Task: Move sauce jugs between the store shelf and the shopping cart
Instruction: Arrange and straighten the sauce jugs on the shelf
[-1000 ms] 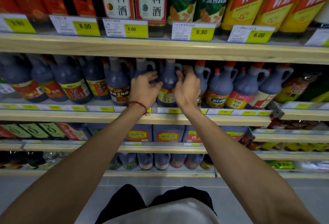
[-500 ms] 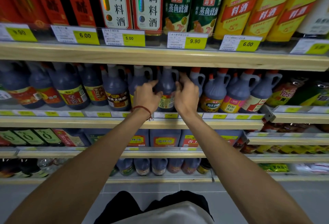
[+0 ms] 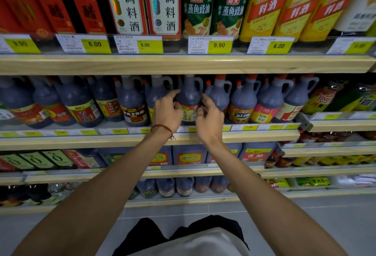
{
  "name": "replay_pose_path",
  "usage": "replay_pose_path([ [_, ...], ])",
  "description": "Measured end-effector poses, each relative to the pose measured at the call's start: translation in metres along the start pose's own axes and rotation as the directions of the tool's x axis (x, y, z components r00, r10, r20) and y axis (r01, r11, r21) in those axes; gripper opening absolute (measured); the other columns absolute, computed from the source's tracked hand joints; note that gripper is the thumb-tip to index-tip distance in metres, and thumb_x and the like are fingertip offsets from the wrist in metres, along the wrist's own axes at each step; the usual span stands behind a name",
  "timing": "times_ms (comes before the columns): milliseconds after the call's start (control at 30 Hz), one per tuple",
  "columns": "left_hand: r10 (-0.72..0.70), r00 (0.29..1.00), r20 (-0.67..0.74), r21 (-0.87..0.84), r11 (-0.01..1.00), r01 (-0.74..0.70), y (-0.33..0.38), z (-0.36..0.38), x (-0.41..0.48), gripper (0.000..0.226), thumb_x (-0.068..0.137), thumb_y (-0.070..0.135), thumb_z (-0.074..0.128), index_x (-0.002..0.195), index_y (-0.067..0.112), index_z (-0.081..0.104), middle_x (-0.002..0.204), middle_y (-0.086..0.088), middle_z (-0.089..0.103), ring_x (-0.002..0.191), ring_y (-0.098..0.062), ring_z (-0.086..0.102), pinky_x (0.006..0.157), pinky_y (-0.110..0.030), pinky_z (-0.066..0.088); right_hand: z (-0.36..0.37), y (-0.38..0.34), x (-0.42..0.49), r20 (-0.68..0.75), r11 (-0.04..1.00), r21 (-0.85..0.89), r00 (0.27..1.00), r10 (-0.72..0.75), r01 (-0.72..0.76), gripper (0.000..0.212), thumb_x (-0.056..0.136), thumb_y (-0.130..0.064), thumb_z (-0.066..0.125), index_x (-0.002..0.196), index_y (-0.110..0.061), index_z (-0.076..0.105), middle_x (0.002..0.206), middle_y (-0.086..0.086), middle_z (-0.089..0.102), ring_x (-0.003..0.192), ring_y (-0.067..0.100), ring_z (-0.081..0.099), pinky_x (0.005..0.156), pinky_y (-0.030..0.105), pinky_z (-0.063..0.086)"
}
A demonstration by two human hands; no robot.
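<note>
The sauce jug (image 3: 189, 95) stands on the middle shelf (image 3: 254, 136) among its row. Left hand (image 3: 167, 112) and right hand (image 3: 211, 117) flank it, fingers now curled tighter against its sides than a second ago, its label showing between them

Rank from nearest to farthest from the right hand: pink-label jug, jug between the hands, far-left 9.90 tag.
1. Jug between the hands, just left of the right hand.
2. Pink-label jug, rightward, same shelf.
3. Far-left 9.90 tag, upper shelf.
</note>
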State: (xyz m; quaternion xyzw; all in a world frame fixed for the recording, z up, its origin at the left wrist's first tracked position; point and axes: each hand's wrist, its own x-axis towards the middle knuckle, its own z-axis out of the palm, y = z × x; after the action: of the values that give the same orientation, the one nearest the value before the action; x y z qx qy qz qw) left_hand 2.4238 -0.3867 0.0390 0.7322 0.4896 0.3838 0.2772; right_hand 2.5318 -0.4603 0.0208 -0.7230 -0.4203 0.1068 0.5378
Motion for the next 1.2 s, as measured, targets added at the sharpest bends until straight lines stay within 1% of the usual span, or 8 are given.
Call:
replay_pose_path([
  [67,0.023,0.999,-0.044,-0.040,0.999,-0.025,0.004,-0.005,0.003,0.046,0.092,0.007,0.058,0.137,0.016,0.063,0.107,-0.015,0.075,0.083,-0.027,0.073,0.081,-0.041,0.060,-0.002,-0.004,0.007,-0.027,1.000,-0.010,0.999,-0.019,0.019,0.044,0.099,-0.005,0.056,0.143,-0.013,0.059,0.123,0.005,0.073,0.111,0.022,0.068,0.101,0.042,0.055],
  [133,0.064,0.997,-0.040,-0.024,0.998,-0.065,0.009,-0.009,0.011,0.049,0.091,0.010,0.061,0.139,0.016,0.061,0.109,-0.015,0.075,0.090,-0.028,0.074,0.083,-0.040,0.059,-0.002,-0.009,0.015,-0.054,0.997,-0.040,0.996,-0.064,0.062,0.040,0.099,-0.010,0.060,0.139,-0.013,0.062,0.123,0.005,0.072,0.112,0.023,0.068,0.098,0.045,0.055],
  [367,0.208,0.974,0.087,0.335,0.915,-0.225,0.018,-0.015,0.030,0.046,0.092,0.010,0.055,0.138,0.013,0.056,0.114,-0.025,0.069,0.102,-0.046,0.064,0.075,-0.044,0.050,0.003,-0.019,0.042,-0.134,0.965,-0.163,0.964,-0.230,0.208,0.026,0.100,-0.013,0.060,0.124,-0.008,0.068,0.122,0.013,0.065,0.110,0.034,0.062,0.089,0.042,0.050],
  [567,0.302,0.952,0.057,0.306,0.902,-0.305,0.009,-0.012,0.036,0.038,0.091,0.006,0.055,0.128,0.007,0.062,0.109,-0.027,0.070,0.095,-0.047,0.065,0.071,-0.043,0.048,0.002,-0.016,0.054,-0.133,0.919,-0.292,0.940,-0.315,0.267,0.021,0.101,-0.018,0.059,0.115,-0.009,0.072,0.112,0.015,0.069,0.098,0.038,0.065,0.075,0.042,0.050],
  [767,0.337,0.941,0.034,0.256,0.907,-0.334,0.004,-0.012,0.039,0.036,0.093,0.011,0.059,0.129,0.008,0.064,0.111,-0.022,0.072,0.100,-0.044,0.065,0.077,-0.042,0.052,0.008,-0.022,0.048,-0.121,0.910,-0.347,0.951,-0.284,0.227,0.021,0.103,-0.024,0.059,0.111,-0.007,0.068,0.098,0.020,0.073,0.090,0.046,0.067,0.066,0.047,0.049],
  [967,0.366,0.930,-0.035,0.261,0.902,-0.345,0.004,-0.014,0.038,0.031,0.097,0.018,0.061,0.127,0.011,0.067,0.101,-0.023,0.073,0.094,-0.045,0.066,0.073,-0.043,0.050,0.008,-0.023,0.050,-0.123,0.963,-0.234,0.979,-0.164,0.132,0.017,0.090,-0.007,0.066,0.107,-0.007,0.067,0.096,0.019,0.075,0.093,0.046,0.067,0.068,0.048,0.052],
  [1067,0.354,0.934,-0.043,0.280,0.902,-0.329,0.001,-0.015,0.038,0.028,0.099,0.028,0.061,0.123,0.015,0.069,0.106,-0.021,0.074,0.096,-0.045,0.067,0.072,-0.044,0.053,0.007,-0.019,0.051,-0.114,0.969,-0.209,0.981,-0.159,0.133,0.016,0.094,-0.019,0.062,0.106,-0.012,0.069,0.092,0.016,0.076,0.087,0.043,0.070,0.069,0.049,0.055],
  [1200,0.285,0.958,-0.037,0.253,0.930,-0.267,0.006,-0.017,0.045,0.027,0.098,0.034,0.062,0.118,0.018,0.071,0.104,-0.019,0.075,0.094,-0.043,0.068,0.073,-0.045,0.056,0.006,-0.015,0.052,-0.094,0.984,-0.121,0.985,-0.143,0.131,0.031,0.088,-0.039,0.051,0.108,-0.025,0.069,0.085,0.009,0.076,0.075,0.035,0.074,0.066,0.048,0.058],
])
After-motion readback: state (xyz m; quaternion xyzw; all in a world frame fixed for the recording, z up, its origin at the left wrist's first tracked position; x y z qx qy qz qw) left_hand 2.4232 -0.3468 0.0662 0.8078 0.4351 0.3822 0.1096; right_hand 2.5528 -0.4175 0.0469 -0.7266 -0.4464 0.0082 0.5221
